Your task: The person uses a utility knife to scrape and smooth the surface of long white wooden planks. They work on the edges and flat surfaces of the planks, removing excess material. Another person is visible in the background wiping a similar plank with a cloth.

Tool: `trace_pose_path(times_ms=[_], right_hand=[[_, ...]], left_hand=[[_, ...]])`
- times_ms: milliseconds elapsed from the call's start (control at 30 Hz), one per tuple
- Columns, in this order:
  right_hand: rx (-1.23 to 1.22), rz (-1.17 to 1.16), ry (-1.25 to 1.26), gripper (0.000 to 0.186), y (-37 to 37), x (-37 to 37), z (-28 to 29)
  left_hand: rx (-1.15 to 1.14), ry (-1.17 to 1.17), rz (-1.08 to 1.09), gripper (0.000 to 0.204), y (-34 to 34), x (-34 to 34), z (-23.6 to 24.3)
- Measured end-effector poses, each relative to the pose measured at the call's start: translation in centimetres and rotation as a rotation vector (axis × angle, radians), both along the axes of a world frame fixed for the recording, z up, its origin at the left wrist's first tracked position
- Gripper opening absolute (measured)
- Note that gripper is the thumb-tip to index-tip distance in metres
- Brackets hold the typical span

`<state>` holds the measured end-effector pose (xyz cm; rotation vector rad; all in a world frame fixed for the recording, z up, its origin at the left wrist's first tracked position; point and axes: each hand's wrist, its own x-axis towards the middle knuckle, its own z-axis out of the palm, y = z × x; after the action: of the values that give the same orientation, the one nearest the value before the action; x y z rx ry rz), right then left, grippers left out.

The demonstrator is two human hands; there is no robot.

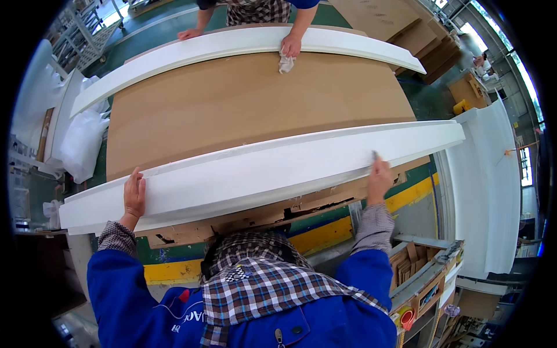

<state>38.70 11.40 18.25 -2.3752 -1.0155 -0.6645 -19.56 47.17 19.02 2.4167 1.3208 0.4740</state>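
A long white board (249, 180) with a raised lip along its far edge lies across the near side of a cardboard-covered table (261, 98). My left hand (134, 194) grips this board toward its left end, fingers pressed over it. My right hand (380, 177) is on the board's right part, closed on a small grey tool (375, 156), too small to identify. Across the table, a co-worker's right-side hand in view (290, 44) holds a white cloth (286, 63) against a second white board (232, 40); their other hand (188, 34) rests at that board's edge.
Wrapped white items (81, 145) and a metal trolley (93, 35) stand at left. Stacked brown sheets (377, 14) lie behind at right, with long white panels (481, 191) beside me. A wooden cart with tape rolls (406, 318) is at lower right. A distant person (481, 61) is at far right.
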Motion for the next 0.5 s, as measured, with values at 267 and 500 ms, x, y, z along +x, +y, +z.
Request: trace_pose_path(times_ms=[267, 500], right_hand=[[0.086, -0.074, -0.031, 0.019, -5.1, 9.9, 1.4], [0.117, 0.324, 0.07, 0.014, 3.3, -6.1, -0.5]], left_hand=[[0.15, 0.405, 0.461, 0.059, -0.1, 6.6, -0.4], [0.063, 0.305, 0.088, 0.062, -6.5, 21.1, 1.2]])
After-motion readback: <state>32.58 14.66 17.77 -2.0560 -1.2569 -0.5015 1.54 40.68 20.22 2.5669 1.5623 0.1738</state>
